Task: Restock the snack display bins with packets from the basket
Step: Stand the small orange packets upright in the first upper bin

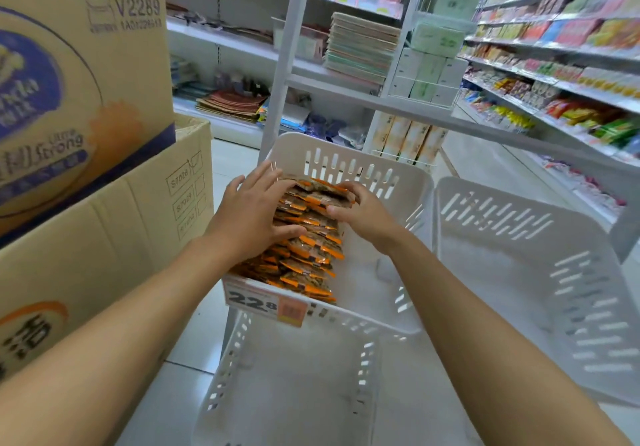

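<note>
Orange packets [306, 242] crowd left in the bin [372, 267].

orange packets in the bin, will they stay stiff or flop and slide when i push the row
Probably floppy: the orange packets are thin, flat pouches leaning on each other. Their shiny film likely slides, so the row may fan out. Likely light, being small.

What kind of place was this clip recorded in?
Most likely a small supermarket or grocery shop: long shelves of packaged snacks on the right, a price tag on the white bin of orange packets, and stacked cardboard cartons of stock.
</note>
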